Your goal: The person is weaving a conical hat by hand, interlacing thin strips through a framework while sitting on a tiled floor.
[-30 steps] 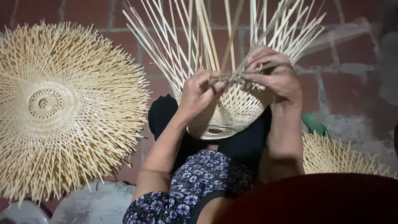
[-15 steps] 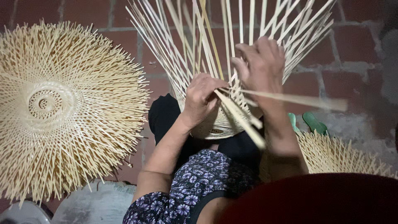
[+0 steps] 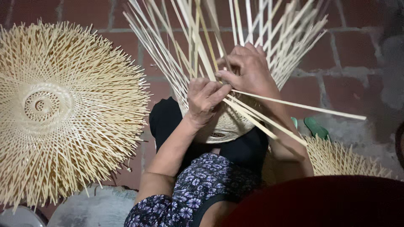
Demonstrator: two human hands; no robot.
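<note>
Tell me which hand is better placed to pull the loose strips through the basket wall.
Right hand: its fingers already pinch the loose strips trailing rightward, while the left hand presses the basket.

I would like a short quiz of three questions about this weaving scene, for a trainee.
1. True or false: both hands touch the half-woven basket on the person's lap.
2. Which hand is higher in the picture? A. left hand B. right hand
3. Fill in: the finished round woven piece lies on the person's ____ side, on the brick floor.

Key: 1 true; 2 B; 3 left.
</note>
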